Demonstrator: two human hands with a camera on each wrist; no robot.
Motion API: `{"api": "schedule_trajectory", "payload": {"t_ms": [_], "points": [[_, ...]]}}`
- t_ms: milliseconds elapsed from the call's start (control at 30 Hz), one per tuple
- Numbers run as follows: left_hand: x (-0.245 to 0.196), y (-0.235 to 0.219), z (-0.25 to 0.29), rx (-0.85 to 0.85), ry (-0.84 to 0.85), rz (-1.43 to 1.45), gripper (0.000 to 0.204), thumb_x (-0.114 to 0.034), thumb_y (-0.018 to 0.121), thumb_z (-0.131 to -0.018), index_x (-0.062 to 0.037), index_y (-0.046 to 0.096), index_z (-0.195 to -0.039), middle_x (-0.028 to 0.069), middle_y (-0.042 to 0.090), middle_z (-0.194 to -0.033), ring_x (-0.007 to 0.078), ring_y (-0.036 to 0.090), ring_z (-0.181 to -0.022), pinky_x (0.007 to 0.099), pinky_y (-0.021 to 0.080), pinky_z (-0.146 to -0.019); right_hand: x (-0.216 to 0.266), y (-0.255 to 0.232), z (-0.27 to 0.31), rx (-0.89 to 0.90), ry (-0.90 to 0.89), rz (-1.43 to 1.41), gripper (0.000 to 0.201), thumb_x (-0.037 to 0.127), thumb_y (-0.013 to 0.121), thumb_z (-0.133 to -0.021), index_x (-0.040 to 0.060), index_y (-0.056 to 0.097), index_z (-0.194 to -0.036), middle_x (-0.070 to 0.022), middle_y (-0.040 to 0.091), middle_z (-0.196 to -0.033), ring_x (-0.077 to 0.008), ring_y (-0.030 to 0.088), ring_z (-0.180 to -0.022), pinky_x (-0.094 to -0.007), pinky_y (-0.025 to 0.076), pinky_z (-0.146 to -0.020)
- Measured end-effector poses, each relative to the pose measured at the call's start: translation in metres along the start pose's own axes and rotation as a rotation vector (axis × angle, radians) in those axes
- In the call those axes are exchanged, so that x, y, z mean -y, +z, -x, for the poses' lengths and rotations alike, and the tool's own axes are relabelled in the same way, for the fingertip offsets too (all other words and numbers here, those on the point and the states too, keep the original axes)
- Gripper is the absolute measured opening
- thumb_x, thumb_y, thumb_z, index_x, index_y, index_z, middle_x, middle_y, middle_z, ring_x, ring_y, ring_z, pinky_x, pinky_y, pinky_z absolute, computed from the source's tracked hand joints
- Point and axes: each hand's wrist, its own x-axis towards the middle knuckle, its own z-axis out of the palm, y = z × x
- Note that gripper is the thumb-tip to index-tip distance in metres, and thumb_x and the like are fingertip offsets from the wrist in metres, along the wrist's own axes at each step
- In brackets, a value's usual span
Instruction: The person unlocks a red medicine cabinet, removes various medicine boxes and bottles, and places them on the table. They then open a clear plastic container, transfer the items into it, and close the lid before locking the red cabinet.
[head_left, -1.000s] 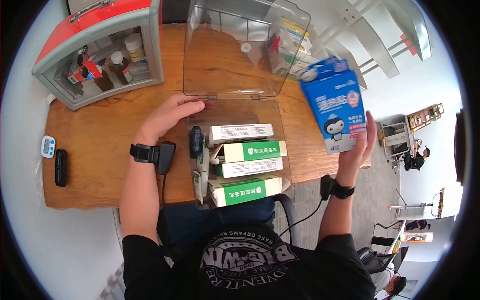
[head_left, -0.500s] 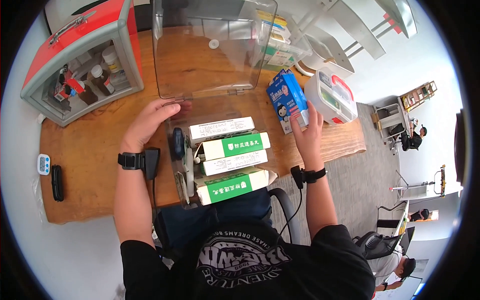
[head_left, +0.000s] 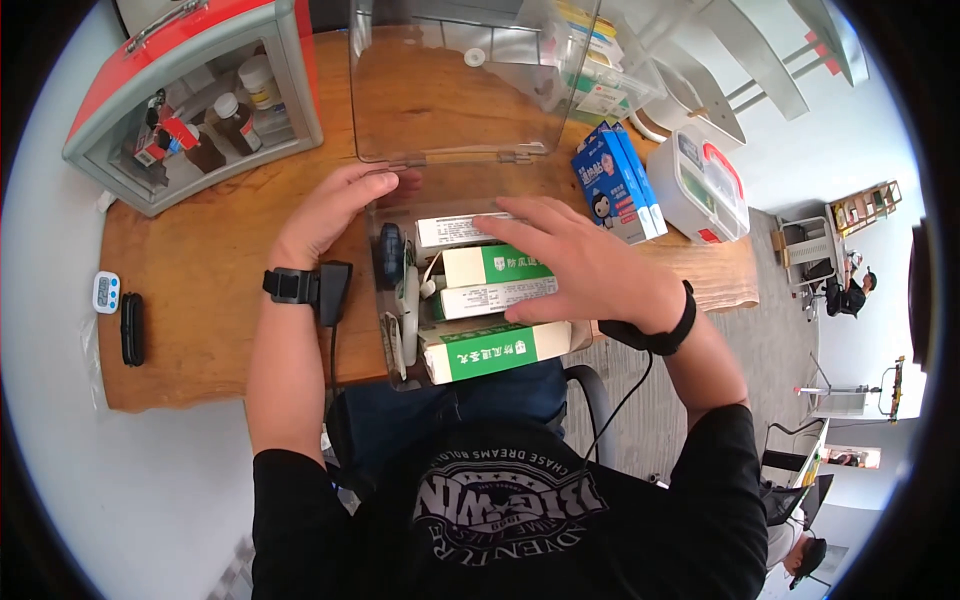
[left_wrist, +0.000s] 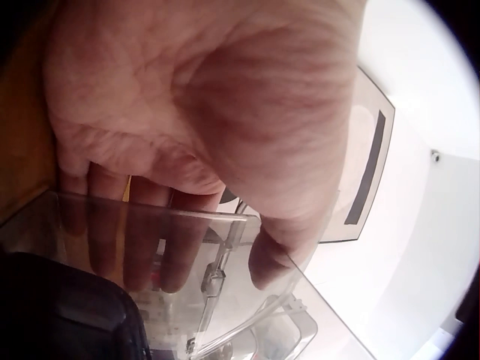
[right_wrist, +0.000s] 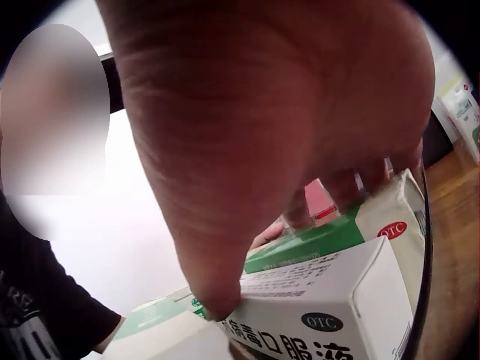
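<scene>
A clear plastic box (head_left: 388,350) with its lid (head_left: 455,100) raised holds several medicine boxes: a white carton (head_left: 445,232), a green-and-white carton (head_left: 475,266), a second white carton (head_left: 470,302) and another green-and-white carton (head_left: 480,357). My left hand (head_left: 335,215) rests at the box's back left corner; its straight fingers (left_wrist: 142,240) show through the clear wall. Above the cartons, my right hand (head_left: 600,265) spreads its fingers over the back ones. In the right wrist view its thumb touches a white OTC carton (right_wrist: 322,300); the fingertips are partly hidden behind cartons.
Two blue boxes (head_left: 610,185) stand to the right, beside a white container with a red handle (head_left: 700,185). A clear bin (head_left: 600,75) of cartons is behind. A red-and-grey cabinet (head_left: 195,110) with bottles, a timer (head_left: 105,292) and a black case (head_left: 132,328) are at left.
My right hand has set a blue box down on the table at the right, let it go, and moved left over the cartons. My left hand has stayed at the clear box's corner.
</scene>
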Motion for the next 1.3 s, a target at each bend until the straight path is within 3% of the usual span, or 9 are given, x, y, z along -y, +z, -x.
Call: {"api": "schedule_trajectory", "payload": {"t_ms": [133,467,567,733,800,833,1000,1200,1300], "points": [[0.007,-0.006,-0.002,-0.007,-0.013,-0.011,0.051,-0.031,0.062,-0.103,0.0073,0.065,-0.135,0.0183,0.070,-0.135,0.0269,0.066,-0.126,0.0399,0.048,-0.113,0.009,0.004,-0.013,0.145,0.072,0.079,0.104,0.020,0.087,-0.072,0.0178,0.037,-0.163,-0.0198,0.056,-0.141,-0.0430,0.055,-0.131,-0.0490,0.051,-0.109],[0.008,-0.008,-0.006,0.018,-0.010,0.014,0.051,-0.029,0.062,-0.102,0.0078,0.064,-0.137,0.0182,0.071,-0.134,0.0268,0.066,-0.126,0.0393,0.049,-0.112,0.009,-0.002,-0.008,0.154,0.057,0.088,0.106,0.018,0.086,-0.072,0.0181,0.035,-0.165,-0.0193,0.057,-0.133,-0.0398,0.060,-0.122,-0.0471,0.054,-0.103],[0.008,-0.007,-0.003,0.019,-0.021,0.043,0.049,-0.028,0.063,-0.102,0.0079,0.064,-0.136,0.0179,0.071,-0.134,0.0265,0.067,-0.125,0.0393,0.049,-0.112,0.019,-0.020,-0.002,0.054,0.007,0.110,0.108,0.018,0.086,-0.072,0.0180,0.033,-0.165,-0.0186,0.060,-0.129,-0.0400,0.062,-0.119,-0.0476,0.056,-0.101],[0.010,-0.008,-0.003,0.029,-0.002,0.075,0.046,-0.023,0.062,-0.101,0.0071,0.065,-0.135,0.0165,0.071,-0.133,0.0258,0.067,-0.123,0.0391,0.050,-0.110,0.028,-0.068,0.028,-0.254,0.100,0.002,0.112,0.017,0.087,-0.068,0.0114,0.033,-0.166,-0.0247,0.056,-0.149,-0.0393,0.058,-0.135,-0.0446,0.050,-0.111],[0.009,-0.005,-0.003,-0.038,0.053,0.050,0.044,-0.019,0.059,-0.098,0.0026,0.068,-0.136,0.0141,0.073,-0.130,0.0210,0.068,-0.121,0.0360,0.048,-0.110,0.036,-0.085,0.042,-0.321,0.396,-0.170,0.112,0.014,0.085,-0.068,0.0095,0.032,-0.166,-0.0247,0.052,-0.154,-0.0340,0.056,-0.139,-0.0420,0.046,-0.113],[0.007,-0.004,-0.004,-0.031,0.057,0.056,0.044,-0.019,0.059,-0.098,0.0026,0.068,-0.136,0.0141,0.073,-0.130,0.0210,0.068,-0.121,0.0360,0.048,-0.110,0.034,-0.088,0.045,-0.407,0.452,-0.232,0.111,0.015,0.084,-0.069,0.0089,0.032,-0.166,-0.0221,0.057,-0.149,-0.0298,0.057,-0.136,-0.0408,0.046,-0.112],[0.003,-0.006,-0.005,-0.079,0.202,-0.012,0.046,-0.009,0.053,-0.091,0.0036,0.069,-0.133,0.0125,0.074,-0.128,0.0201,0.069,-0.118,0.0345,0.051,-0.105,0.011,-0.089,0.047,-0.446,0.703,0.017,0.104,0.025,0.080,-0.076,0.0062,0.030,-0.166,-0.0258,0.059,-0.144,-0.0345,0.060,-0.131,-0.0430,0.047,-0.111],[-0.003,-0.011,-0.003,-0.168,0.196,-0.014,0.046,-0.006,0.051,-0.088,0.0037,0.070,-0.128,0.0115,0.075,-0.127,0.0202,0.069,-0.116,0.0345,0.051,-0.105,-0.038,-0.058,0.040,-0.403,0.742,-0.045,0.104,0.037,0.076,-0.081,0.0041,0.026,-0.166,-0.0320,0.062,-0.137,-0.0426,0.063,-0.128,-0.0442,0.048,-0.109],[-0.003,-0.008,-0.002,-0.204,0.177,0.002,0.050,-0.007,0.051,-0.085,0.0049,0.067,-0.130,0.0145,0.073,-0.131,0.0219,0.068,-0.117,0.0364,0.051,-0.105,-0.045,-0.037,0.025,-0.296,0.837,0.173,0.105,0.046,0.074,-0.081,0.0060,0.026,-0.166,-0.0345,0.063,-0.129,-0.0497,0.065,-0.119,-0.0498,0.053,-0.103]]}}
